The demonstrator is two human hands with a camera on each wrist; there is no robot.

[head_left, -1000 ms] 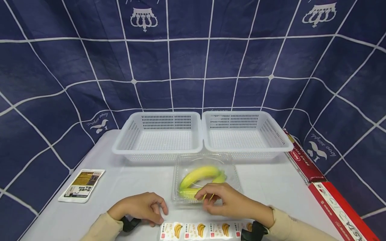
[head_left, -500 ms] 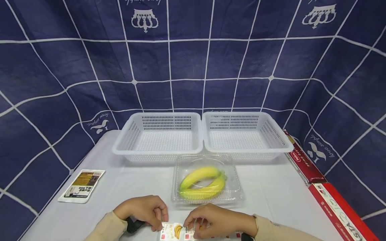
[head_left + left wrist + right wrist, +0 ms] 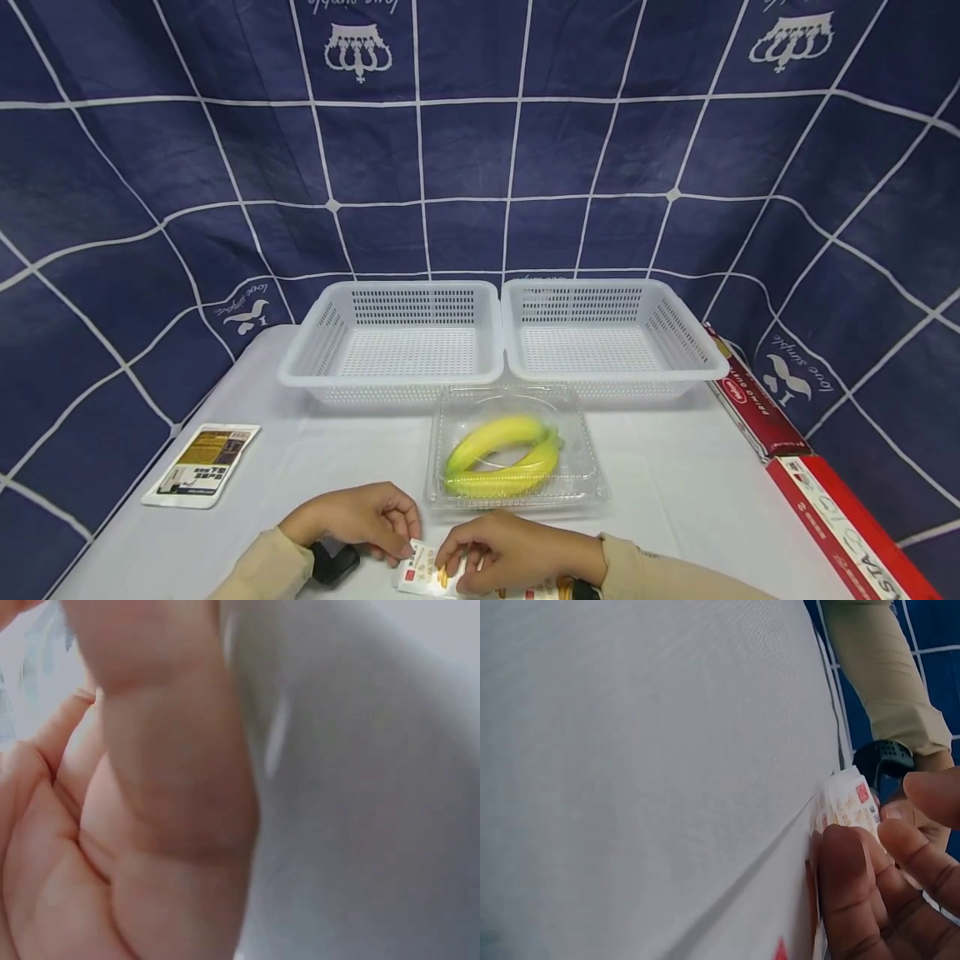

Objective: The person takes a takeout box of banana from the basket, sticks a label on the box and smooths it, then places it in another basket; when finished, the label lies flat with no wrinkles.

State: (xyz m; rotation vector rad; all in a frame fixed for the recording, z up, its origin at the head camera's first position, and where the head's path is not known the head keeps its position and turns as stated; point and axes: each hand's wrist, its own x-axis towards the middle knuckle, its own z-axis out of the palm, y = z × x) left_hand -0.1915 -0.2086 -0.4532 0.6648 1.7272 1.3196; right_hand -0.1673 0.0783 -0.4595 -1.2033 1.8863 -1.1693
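Note:
A strip of white labels (image 3: 422, 573) printed with bananas and small red marks lies slantwise at the near edge of the head view. My left hand (image 3: 362, 521) pinches its left end between thumb and fingers. Over its middle, my right hand (image 3: 517, 550) has curled fingers and thumb on the strip, hiding part of it. The right wrist view shows the labels (image 3: 852, 804) between both hands. Mostly the palm and a finger of my left hand (image 3: 169, 772) fill the left wrist view. Just beyond the hands sits a clear plastic clamshell box (image 3: 581, 467) holding yellow bananas (image 3: 501, 477).
Two white perforated baskets (image 3: 390, 385) (image 3: 618, 379) stand side by side behind the box. A flat printed pouch (image 3: 201, 467) lies at left on the white table (image 3: 337, 454). Red cartons (image 3: 757, 408) (image 3: 847, 525) line the right edge, and a blue checked curtain (image 3: 465, 150) surrounds the table.
My right hand has come down from the box to the label strip and shifted slightly left. The strip's left end has tilted and turned. The box and bananas stay put.

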